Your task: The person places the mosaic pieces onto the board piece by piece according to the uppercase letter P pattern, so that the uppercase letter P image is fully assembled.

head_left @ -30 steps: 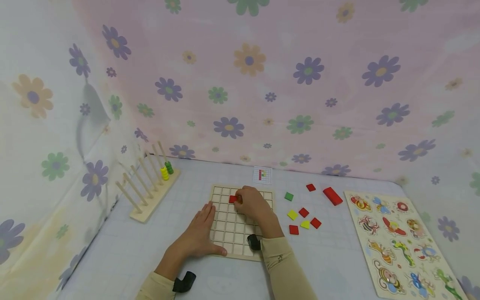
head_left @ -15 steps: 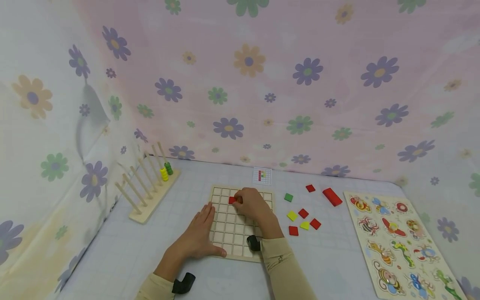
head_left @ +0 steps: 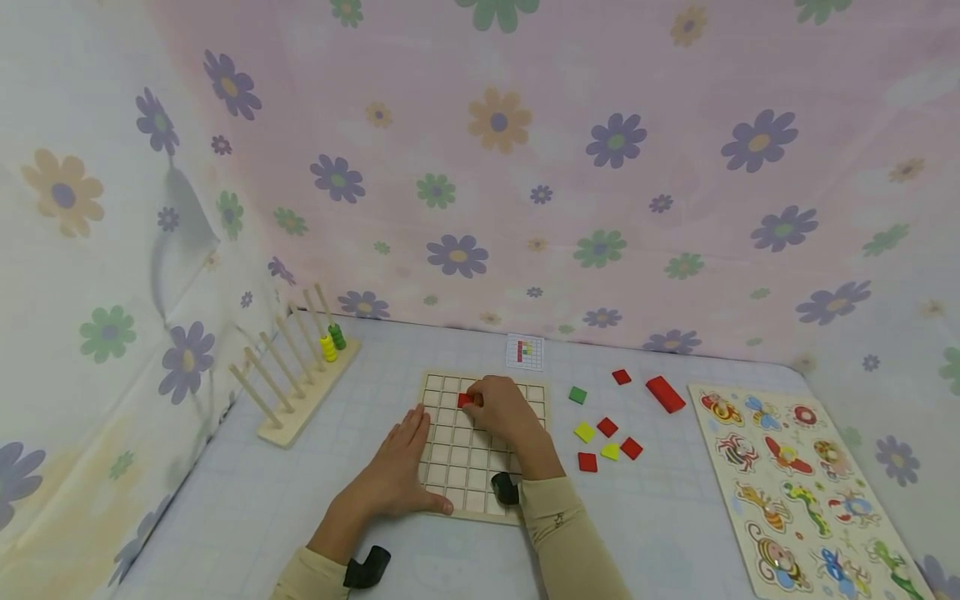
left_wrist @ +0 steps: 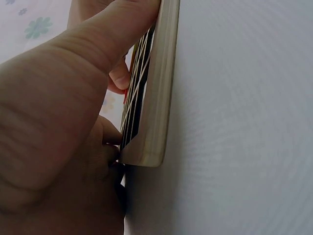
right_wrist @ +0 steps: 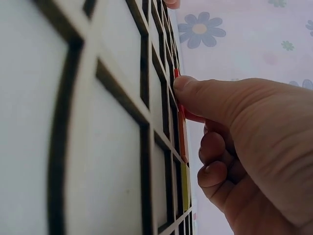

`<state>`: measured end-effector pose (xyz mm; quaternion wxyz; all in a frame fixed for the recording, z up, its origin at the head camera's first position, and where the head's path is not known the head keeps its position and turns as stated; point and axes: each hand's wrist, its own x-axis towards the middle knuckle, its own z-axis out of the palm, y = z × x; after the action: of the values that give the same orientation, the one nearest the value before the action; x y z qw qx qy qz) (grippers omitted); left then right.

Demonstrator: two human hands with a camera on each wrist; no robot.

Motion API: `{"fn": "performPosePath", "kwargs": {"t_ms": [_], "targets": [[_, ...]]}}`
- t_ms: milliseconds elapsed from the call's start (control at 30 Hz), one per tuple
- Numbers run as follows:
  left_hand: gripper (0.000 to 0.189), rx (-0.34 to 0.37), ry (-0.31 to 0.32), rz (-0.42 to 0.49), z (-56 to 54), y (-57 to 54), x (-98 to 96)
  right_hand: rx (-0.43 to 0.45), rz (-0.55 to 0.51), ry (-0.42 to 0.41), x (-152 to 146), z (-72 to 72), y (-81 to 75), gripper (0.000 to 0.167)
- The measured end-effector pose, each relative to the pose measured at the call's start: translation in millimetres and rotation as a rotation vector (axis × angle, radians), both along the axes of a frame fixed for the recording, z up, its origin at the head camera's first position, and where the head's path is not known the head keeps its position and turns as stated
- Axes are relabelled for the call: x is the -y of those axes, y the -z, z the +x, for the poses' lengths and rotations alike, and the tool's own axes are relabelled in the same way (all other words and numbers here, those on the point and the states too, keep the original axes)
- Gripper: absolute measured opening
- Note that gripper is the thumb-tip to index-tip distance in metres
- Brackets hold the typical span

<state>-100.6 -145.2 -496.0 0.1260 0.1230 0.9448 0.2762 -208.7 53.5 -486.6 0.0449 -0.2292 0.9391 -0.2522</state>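
A wooden grid board (head_left: 455, 477) lies on the table in front of me. My left hand (head_left: 401, 462) rests at its left side with the fingers extended, the thumb on the near edge. In the left wrist view the left thumb (left_wrist: 112, 34) lies over the board's corner. My right hand (head_left: 510, 414) is over the upper part of the grid, its thumb and fingers pinching a red square tile (head_left: 465, 401) at the board's surface. In the right wrist view an orange-looking tile (right_wrist: 183, 137) and a yellow tile (right_wrist: 185, 186) sit in the grid beyond the thumb.
Several loose tiles lie right of the board, including a green tile (head_left: 577, 394) and a yellow tile (head_left: 584, 431). A red block (head_left: 665, 393) and an insect puzzle board (head_left: 787, 467) lie farther right. A pattern card (head_left: 525, 352) lies behind; a peg rack (head_left: 315, 392) stands left.
My right hand has shifted very slightly at the red tile, its fingers staying on it. The left hand stays in place on the board.
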Motion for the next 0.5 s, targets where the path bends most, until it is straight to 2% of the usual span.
{"fn": "performPosePath", "kwargs": {"t_ms": [233, 500], "targets": [[0.143, 0.001, 0.004, -0.009, 1.2, 1.9, 0.3, -0.008, 0.01, -0.02, -0.4, 1.1, 0.9, 0.026], [0.143, 0.005, -0.003, -0.01, 0.1, 1.9, 1.3, -0.046, -0.032, -0.015, -9.4, 3.4, -1.9, 0.023]]}}
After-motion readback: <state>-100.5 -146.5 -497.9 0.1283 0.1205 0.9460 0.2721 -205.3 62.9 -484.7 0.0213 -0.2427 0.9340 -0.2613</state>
